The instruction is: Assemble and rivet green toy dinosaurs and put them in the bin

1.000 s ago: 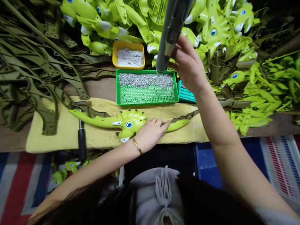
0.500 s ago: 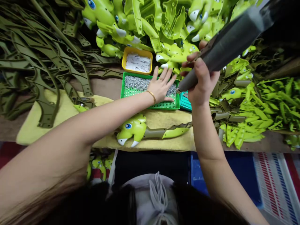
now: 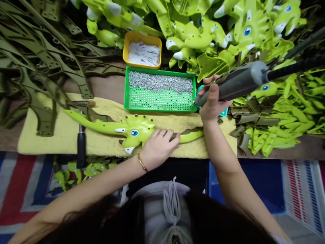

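Observation:
A lime green dinosaur toy [image 3: 132,128] with a blue eye lies on a yellow cloth [image 3: 58,135] on the bench. My left hand [image 3: 158,146] rests on its body just right of the head, fingers curled over it. My right hand [image 3: 212,101] grips a grey electric screwdriver [image 3: 236,83] held nearly level, its tip at the right edge of a green tray [image 3: 129,101] that holds a heap of small silver screws [image 3: 159,82].
A yellow tub [image 3: 125,51] of small white parts sits behind the tray. Green dinosaur shells [image 3: 203,30] pile up at the back and right, olive frame pieces [image 3: 38,61] at the left. A black-handled tool [image 3: 81,145] lies on the cloth. A teal tray [image 3: 224,112] peeks out beside my right hand.
My left hand came back from the screw tray to the toy. The toy now lies further left. The screwdriver has tilted lower, tip by the tray's right edge.

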### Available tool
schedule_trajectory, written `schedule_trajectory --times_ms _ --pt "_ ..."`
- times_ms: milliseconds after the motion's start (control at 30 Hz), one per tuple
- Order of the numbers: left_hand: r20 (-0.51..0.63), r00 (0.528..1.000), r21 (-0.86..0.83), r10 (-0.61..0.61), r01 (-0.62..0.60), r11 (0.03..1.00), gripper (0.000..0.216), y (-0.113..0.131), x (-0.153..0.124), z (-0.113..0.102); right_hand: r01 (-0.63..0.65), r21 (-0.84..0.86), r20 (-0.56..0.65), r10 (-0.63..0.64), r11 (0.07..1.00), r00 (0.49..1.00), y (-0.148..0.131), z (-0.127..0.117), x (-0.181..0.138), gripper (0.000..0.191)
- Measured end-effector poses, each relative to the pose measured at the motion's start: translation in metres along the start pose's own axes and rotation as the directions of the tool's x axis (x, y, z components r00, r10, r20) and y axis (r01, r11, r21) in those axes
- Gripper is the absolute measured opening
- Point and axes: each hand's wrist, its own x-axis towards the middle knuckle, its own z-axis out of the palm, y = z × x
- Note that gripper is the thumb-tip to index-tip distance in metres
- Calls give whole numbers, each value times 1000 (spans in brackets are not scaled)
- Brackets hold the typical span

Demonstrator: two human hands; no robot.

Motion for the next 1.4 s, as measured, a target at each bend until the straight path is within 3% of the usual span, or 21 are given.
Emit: schedule_trajectory --times_ms 133,333,500,633,733,867,1000,1133,1300,1400 --pt "-35 997 -36 -75 73 997 32 -9 -1 14 -4 89 -18 6 996 1000 12 -2 -2 32" --pt "-81 993 -75 -89 83 994 32 -15 1 12 -47 148 57 39 988 998 14 0 -4 31" --pt "-70 992 -102 -108 101 990 33 -13 0 15 33 164 -59 -24 986 998 -22 3 5 23" --pt "-58 990 -135 -125 116 984 34 -14 2 15 4 159 -113 14 987 994 -67 -16 -1 28" --pt "-42 987 -179 -153 143 973 35 -13 3 14 -49 128 -104 63 991 993 -84 -35 -22 30" --pt "-33 988 -157 -153 146 977 35 -13 2 15 4 93 -70 2 996 998 -78 -49 -49 37" --pt "-26 989 -140 -143 138 981 36 -14 2 16 70 54 -29 -69 996 997 -70 -49 -55 40" --pt "-32 990 -127 -136 131 983 35 -14 1 15 79 61 6 -79 995 997 -68 -48 -60 32" --pt "-68 991 -119 -120 111 987 34 -13 1 18 81 -48 36 -79 996 996 -69 -55 -68 35" --pt "-51 990 -144 -128 120 982 34 -14 3 21 -2 29 91 -1 1000 996 -74 -49 -53 31"
